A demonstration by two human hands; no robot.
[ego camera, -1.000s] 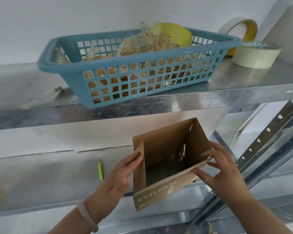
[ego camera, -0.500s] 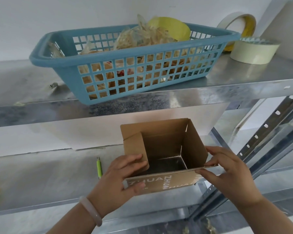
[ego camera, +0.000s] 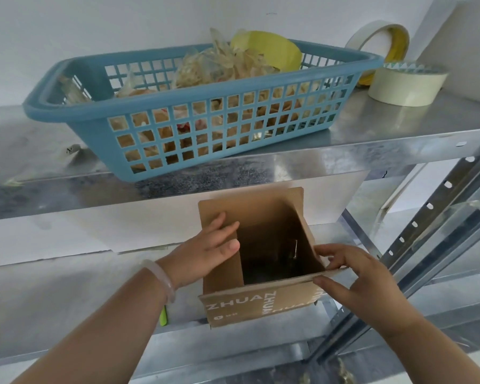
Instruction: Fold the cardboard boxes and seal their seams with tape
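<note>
We work from one view, a wide-angle camera worn on the head; it faces forward and tilts down, close over the forearms; the left hand [ego camera: 203, 253] enters from 7 o'clock, the right hand [ego camera: 363, 275] from 5 o'clock; the cardboard box [ego camera: 261, 303] sits just below centre, nearest the lens, its open top towards us; the upper shelf [ego camera: 399, 126] crosses above centre, seen from slightly above; its blue basket [ego camera: 94, 131] lies at 12 o'clock, a tape roll [ego camera: 408, 84] at 2 o'clock, both farther off.
</note>
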